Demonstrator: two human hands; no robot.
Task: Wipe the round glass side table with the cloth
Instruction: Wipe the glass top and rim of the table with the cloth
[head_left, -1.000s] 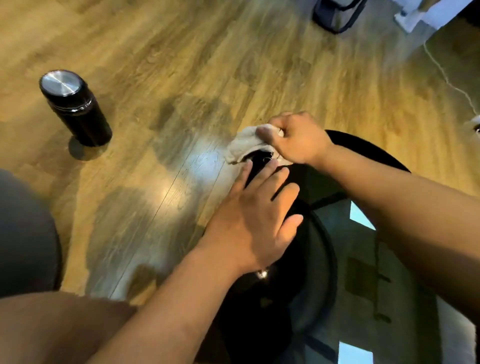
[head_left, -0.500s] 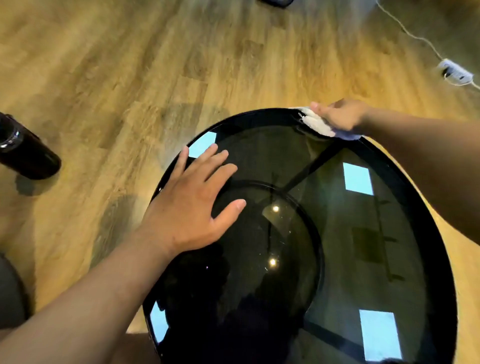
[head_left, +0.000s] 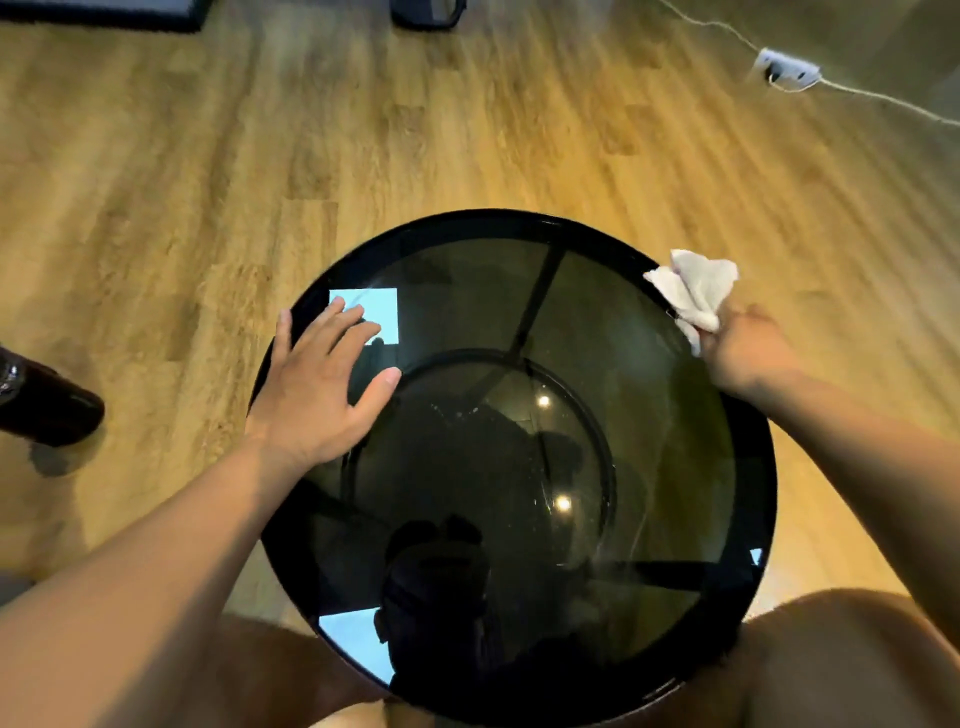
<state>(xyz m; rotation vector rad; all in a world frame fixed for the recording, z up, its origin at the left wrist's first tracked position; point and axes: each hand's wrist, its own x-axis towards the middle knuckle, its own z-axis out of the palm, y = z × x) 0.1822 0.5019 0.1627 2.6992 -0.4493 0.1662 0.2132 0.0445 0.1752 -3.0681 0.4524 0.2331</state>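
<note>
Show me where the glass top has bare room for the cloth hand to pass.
Free: the glass from the left hand across the centre to the near rim. Crowded: the left edge under that hand, and the far-right rim where the right hand grips the cloth.

I see my left hand (head_left: 317, 395) flat on the table's (head_left: 524, 221) left edge, my right hand (head_left: 748, 348) with the cloth (head_left: 693, 283) at its right rim, a flask (head_left: 49, 405) on the floor (head_left: 363, 130) far left.

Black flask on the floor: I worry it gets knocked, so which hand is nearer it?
Left. The left hand lies flat on the table's left edge, toward the flask; the right hand is across the table.
</note>
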